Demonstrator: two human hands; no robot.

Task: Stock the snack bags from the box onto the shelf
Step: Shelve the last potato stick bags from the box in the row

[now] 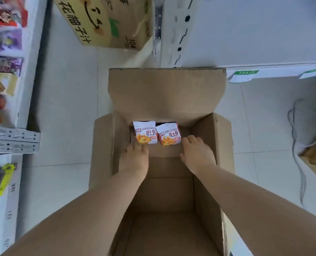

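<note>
Nearest the camera, two bare forearms reach down into an open cardboard box (207,182) that stands on a pale tiled floor (64,100). Deep inside, the left hand (134,159) has its fingertips on the lower edge of the left bag (145,132); its fingers are drawn close together and partly hidden under the bag's edge, so whether they pinch the bag or only touch it cannot be told. Just beside it, the right hand (198,154) lies with its fingers loosely spread and slightly curled, the tips at the lower right corner of the right bag (169,134); no closed grip shows there either. Both bags are white and red with a picture of fries, standing side by side and touching against the box's far wall, their tops partly shaded by the far flap (166,89), which tilts up and away. Further back, a printed carton (101,21) sits on the floor, cut off by the upper edge. Along the left edge runs a shelf (13,137) with blurred, colourful packets (5,41) that are hard to make out. On the right, a grey cable (294,145) loops across the floor near another cardboard corner, cut off at the edge.
</note>
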